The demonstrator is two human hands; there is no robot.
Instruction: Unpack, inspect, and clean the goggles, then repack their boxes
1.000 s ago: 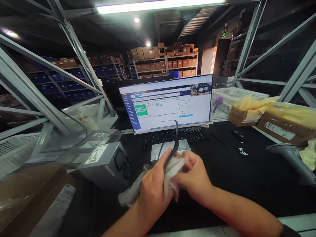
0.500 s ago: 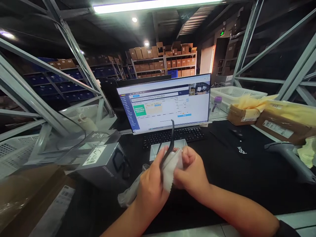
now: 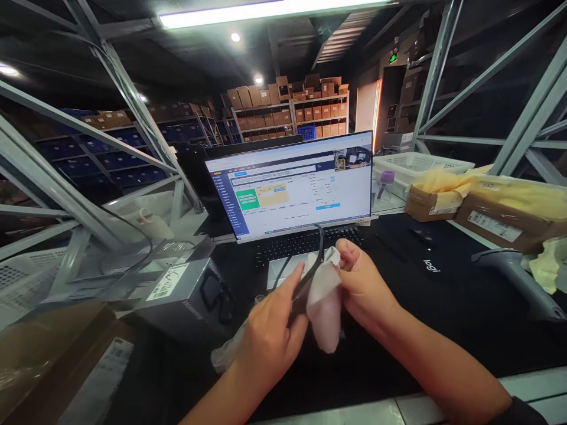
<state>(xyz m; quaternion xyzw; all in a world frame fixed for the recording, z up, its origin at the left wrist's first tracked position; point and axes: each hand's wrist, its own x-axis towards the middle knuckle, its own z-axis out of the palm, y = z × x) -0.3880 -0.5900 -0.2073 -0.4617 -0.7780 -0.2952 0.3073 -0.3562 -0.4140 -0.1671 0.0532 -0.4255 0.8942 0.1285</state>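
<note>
My left hand (image 3: 270,330) is closed on what looks like a pair of black glasses (image 3: 321,248). Two thin curved arms stick up from it, while the front is mostly hidden by my fingers and the cloth. In my right hand (image 3: 367,286) a pale grey wiping cloth (image 3: 325,307) with a zigzag edge is pinched near its top and hangs down beside the glasses. Under my left wrist lies a clear plastic bag (image 3: 225,355). Behind my hands is a small whitish box or tray (image 3: 275,273), partly covered.
A dark grey printed box (image 3: 172,313) stands left, beside an open brown carton (image 3: 53,348). The monitor (image 3: 301,195) and keyboard (image 3: 287,251) are ahead. Right are a mouse (image 3: 423,236), a barcode scanner (image 3: 518,277), cartons (image 3: 496,227) and a white basket (image 3: 425,162).
The cloth has moved right and slightly away from my left hand, and now hangs down from my right fingers. The glasses' arms have shifted a little right and down.
</note>
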